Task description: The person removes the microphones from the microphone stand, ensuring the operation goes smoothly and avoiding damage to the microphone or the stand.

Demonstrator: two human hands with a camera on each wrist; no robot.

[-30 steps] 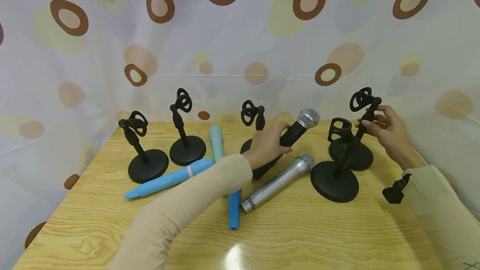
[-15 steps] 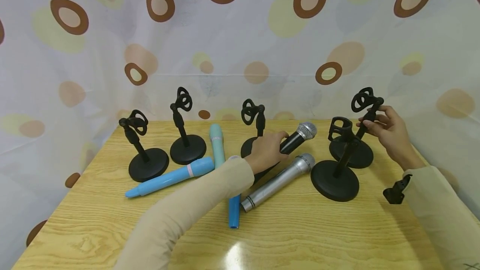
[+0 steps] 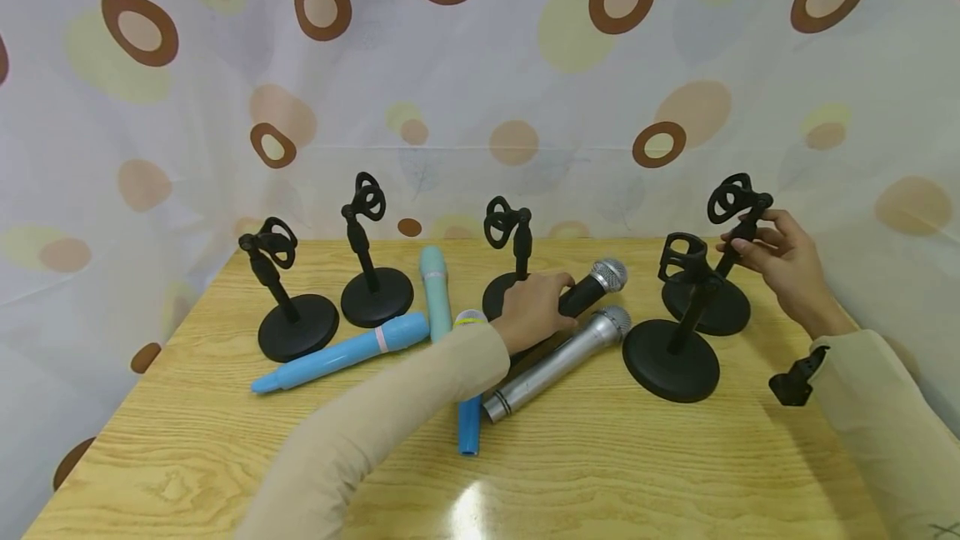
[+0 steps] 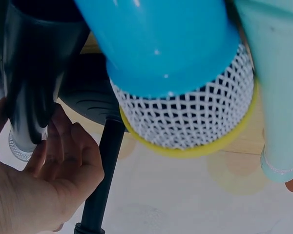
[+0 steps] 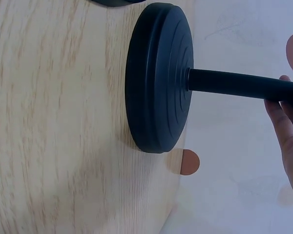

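Note:
My left hand [image 3: 534, 311] grips a black microphone [image 3: 581, 297] with a silver mesh head, held low and slanting over the table beside a silver microphone [image 3: 558, 365]. In the left wrist view, the thumb and fingers [image 4: 63, 141] lie around its black body. At the far right, my right hand [image 3: 795, 273] pinches the upper pole of a black desktop microphone stand [image 3: 707, 307]. The right wrist view shows that stand's round base [image 5: 158, 78] and the fingertips on its pole. A blue microphone [image 4: 161, 44] with a yellow ring lies partly under my left sleeve.
Another stand [image 3: 671, 361] is just in front of the one in my right hand. Further stands [image 3: 297, 328] [image 3: 377, 297] [image 3: 521, 257] stand at the left and middle back. A light blue microphone [image 3: 341, 352] and a mint microphone [image 3: 435, 290] lie on the wooden table [image 3: 600, 473].
My left hand has lowered the black microphone, its mesh head dropping toward the table. The stand in my right hand has shifted very slightly to the right.

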